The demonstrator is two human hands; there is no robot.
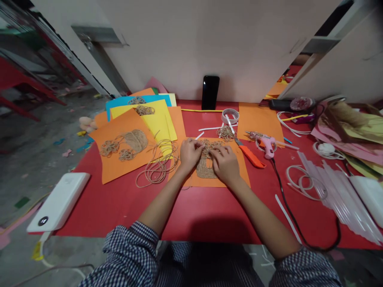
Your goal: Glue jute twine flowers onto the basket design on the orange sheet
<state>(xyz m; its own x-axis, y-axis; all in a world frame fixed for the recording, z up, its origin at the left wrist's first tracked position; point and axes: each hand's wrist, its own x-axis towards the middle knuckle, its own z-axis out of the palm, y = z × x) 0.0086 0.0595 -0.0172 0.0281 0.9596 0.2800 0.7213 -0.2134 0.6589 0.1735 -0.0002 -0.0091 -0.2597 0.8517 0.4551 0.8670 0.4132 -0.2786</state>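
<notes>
Light is moderate and even across the bench (104,211), apparently from above. A soft, dark shadow (221,231) lies at the bench's near edge. A small glare spot marks the black smartphone (210,92). Wide-angle distortion bends the wall panels (209,40) toward the edges. The concrete floor (38,159) at left is dimmer and slightly soft.

Jute figure (203,169) partly hidden; left hand (189,154), right hand (226,164) cover it
</notes>
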